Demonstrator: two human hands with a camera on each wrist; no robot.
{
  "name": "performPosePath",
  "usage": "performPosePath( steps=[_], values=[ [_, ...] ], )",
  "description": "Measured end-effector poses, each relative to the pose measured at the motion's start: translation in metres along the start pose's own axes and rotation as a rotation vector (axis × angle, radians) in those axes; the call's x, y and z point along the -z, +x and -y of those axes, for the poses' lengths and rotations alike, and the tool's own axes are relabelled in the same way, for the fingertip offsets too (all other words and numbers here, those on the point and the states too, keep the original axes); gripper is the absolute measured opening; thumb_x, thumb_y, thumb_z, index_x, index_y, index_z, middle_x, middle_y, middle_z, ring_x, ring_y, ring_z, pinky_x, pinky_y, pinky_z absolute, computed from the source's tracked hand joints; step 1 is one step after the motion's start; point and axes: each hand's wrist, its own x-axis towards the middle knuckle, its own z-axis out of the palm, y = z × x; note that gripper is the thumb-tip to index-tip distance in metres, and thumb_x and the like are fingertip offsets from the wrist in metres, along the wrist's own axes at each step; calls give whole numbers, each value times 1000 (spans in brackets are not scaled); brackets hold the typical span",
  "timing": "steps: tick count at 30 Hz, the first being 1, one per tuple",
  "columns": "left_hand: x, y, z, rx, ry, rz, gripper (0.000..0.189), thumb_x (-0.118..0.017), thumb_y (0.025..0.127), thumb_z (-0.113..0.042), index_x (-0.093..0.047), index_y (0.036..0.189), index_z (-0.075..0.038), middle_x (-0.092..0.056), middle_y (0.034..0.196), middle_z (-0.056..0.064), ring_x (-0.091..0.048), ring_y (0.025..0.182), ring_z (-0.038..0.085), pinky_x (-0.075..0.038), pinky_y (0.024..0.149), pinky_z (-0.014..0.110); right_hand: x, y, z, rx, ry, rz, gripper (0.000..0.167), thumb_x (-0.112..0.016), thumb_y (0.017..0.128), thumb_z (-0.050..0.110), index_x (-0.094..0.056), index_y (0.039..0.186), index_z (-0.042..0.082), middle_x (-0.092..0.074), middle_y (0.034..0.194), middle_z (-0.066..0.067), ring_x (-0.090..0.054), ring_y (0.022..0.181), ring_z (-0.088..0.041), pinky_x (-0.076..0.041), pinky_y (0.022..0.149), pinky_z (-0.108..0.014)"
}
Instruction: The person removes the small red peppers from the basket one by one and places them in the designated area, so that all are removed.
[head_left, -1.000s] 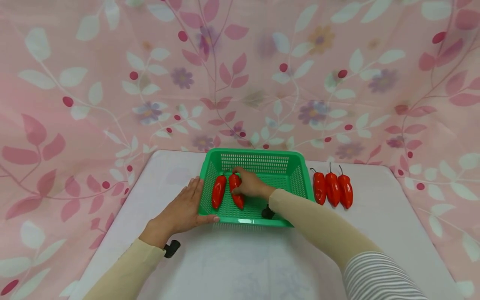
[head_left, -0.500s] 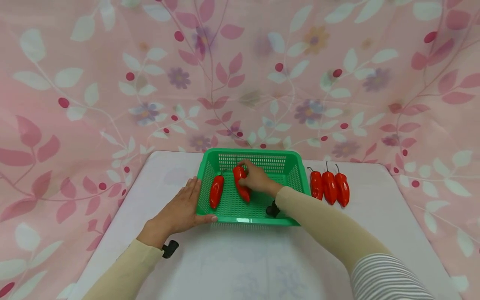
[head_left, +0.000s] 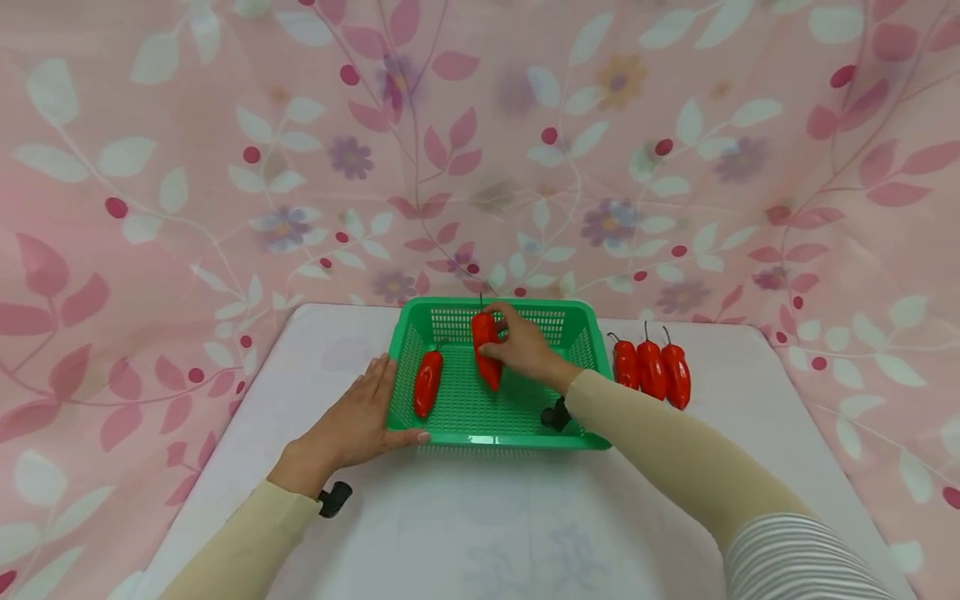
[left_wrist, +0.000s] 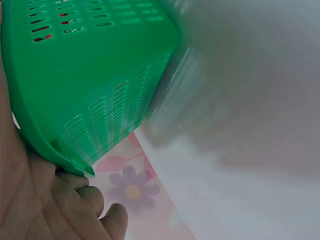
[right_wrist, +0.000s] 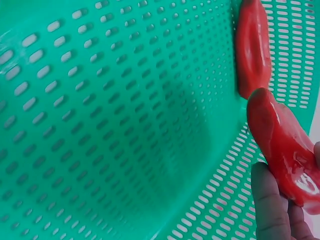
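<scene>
A long red pepper [head_left: 486, 346] is pinched between the thumb and fingers of my right hand [head_left: 525, 346], stem up, above the floor of the green plastic basket [head_left: 501, 443]. In the right wrist view the held pepper [right_wrist: 285, 150] hangs over the perforated mesh. Another red pepper [head_left: 428, 383] lies at the basket's left side. My left hand [head_left: 352, 421] rests with straight fingers against the basket's left wall, its thumb on the front rim. The left wrist view shows that palm beside the outer wall of the basket [left_wrist: 75, 75].
To the right of the basket, red peppers [head_left: 651, 371] lie side by side on the white tabletop [head_left: 480, 517], stems pointing away. A pink floral cloth [head_left: 480, 150] hangs behind the table. A small black device [head_left: 557, 414] sits at my right wrist.
My right hand has lifted the pepper off the basket floor, carrying it slightly right and toward the back. The left hand stays against the basket. The head view has shifted a little.
</scene>
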Motion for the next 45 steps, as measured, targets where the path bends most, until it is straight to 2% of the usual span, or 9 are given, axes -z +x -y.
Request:
performPosePath(
  steps=[16, 20, 29, 36, 45],
  values=[
    [0, -2, 1, -1, -7, -1, 136, -63, 83, -86, -9, 166, 7, -10, 175, 26, -11, 162, 47, -22, 129, 60, 33, -20, -1, 6, 55, -44, 66, -76, 98, 16, -41, 154, 17, -59, 140, -20, -71, 111, -37, -67, 77, -44],
    [1, -1, 0, -2, -11, 0, 136, -63, 82, -85, -10, 166, 7, -10, 175, 26, -12, 162, 47, -22, 129, 61, 41, -25, -3, 12, 48, -69, 67, -77, 98, 17, -42, 155, 16, -60, 140, -20, -71, 112, -37, -66, 81, -46],
    [3, -2, -4, -15, -5, -15, 133, -65, 84, -82, -13, 165, 9, -14, 174, 28, -14, 160, 50, -23, 128, 63, 62, -36, 0, 5, 70, -101, 65, -77, 97, 15, -42, 152, 17, -60, 139, -22, -71, 110, -38, -67, 78, -47],
    [1, -2, -1, -5, -13, -2, 135, -64, 83, -85, -10, 166, 7, -9, 175, 26, -11, 162, 48, -20, 129, 61, 75, -44, 0, 7, 90, -99, 66, -76, 98, 15, -41, 153, 15, -59, 140, -21, -70, 112, -37, -66, 81, -47],
    [1, -1, -1, -11, -17, -2, 137, -62, 83, -87, -9, 166, 8, -8, 175, 26, -11, 162, 48, -20, 129, 61, 88, -53, -4, -3, 61, -138, 67, -77, 98, 17, -40, 154, 16, -58, 140, -20, -69, 111, -36, -66, 83, -49]
  ],
)
